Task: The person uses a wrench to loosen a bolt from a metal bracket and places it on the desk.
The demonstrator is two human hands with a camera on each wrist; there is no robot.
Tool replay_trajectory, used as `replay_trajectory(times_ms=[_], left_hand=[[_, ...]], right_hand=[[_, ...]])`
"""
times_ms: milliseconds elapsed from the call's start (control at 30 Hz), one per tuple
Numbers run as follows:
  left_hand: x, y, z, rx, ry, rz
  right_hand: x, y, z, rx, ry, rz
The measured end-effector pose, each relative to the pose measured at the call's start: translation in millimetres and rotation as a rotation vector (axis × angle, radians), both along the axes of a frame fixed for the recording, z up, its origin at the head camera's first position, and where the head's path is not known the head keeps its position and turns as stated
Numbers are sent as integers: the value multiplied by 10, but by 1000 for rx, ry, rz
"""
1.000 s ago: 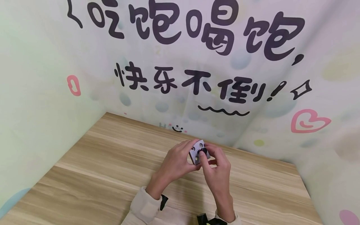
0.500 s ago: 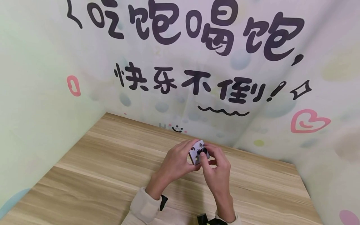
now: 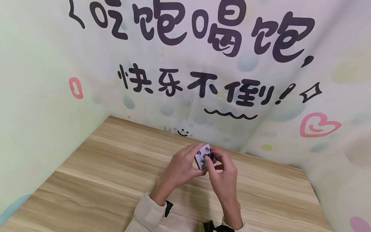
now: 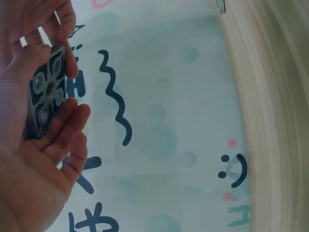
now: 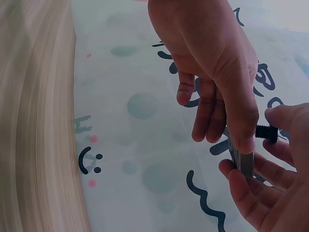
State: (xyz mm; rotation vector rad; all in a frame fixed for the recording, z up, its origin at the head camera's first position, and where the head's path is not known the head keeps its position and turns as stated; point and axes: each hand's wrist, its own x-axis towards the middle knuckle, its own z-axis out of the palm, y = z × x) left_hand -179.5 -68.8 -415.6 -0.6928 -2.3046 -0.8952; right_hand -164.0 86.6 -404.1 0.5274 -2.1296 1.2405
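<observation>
In the head view my left hand (image 3: 181,166) holds a square metal plate (image 3: 203,151) by its edges, tilted up above the table. The plate has several round holes. The left wrist view catches the ribbed other side of the plate (image 4: 39,99), with a threaded hole in its middle. My right hand (image 3: 225,175) pinches the head of a black bolt (image 3: 211,156) at the plate's centre. From the right wrist, part of the threaded shank of the bolt (image 5: 267,132) shows between its head and the plate (image 5: 245,166); my left thumb covers the plate's upper part.
Beneath both hands lies a wood-grain table (image 3: 101,167). A printed cloth wall (image 3: 174,109) with dark lettering stands close behind it, and further panels close in the left and right sides. Black straps show at both cuffs.
My right thumb and fingers shift slightly back and forth at the bolt head. The left hand and the plate stay in the same place.
</observation>
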Motion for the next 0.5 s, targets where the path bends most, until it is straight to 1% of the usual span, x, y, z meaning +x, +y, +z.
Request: replay_trajectory(times_ms=[200,400,500], left_hand=[[4,20,-5,-11,-15,0],[2,3,-12,-15,-45,19],[-32,-18,-15,-8,-53,21]], right_hand=[[-26,10,-49,-4,30,-21],[-69,-16,-89,-4,70,-31],[-101,27,-76,4,59,-19]])
